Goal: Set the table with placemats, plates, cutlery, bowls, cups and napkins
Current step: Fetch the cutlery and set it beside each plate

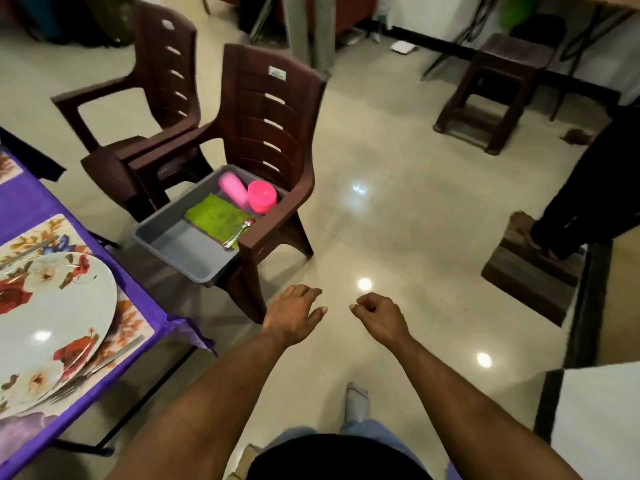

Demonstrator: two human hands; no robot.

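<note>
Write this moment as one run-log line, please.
left hand open | right hand empty, curled | grey tray on chair: pink cups, spoon

Glossy beige tiled floor [398, 209] reflects ceiling lights; brown plastic chairs [263, 133] and stool [498, 81].

Surface [20, 216] in purple cloth carries floral placemat [130, 322]; plate [52, 320] and fork [104, 362] on it. Brown chair [273, 133] seat carries grey tray [180, 247].
</note>
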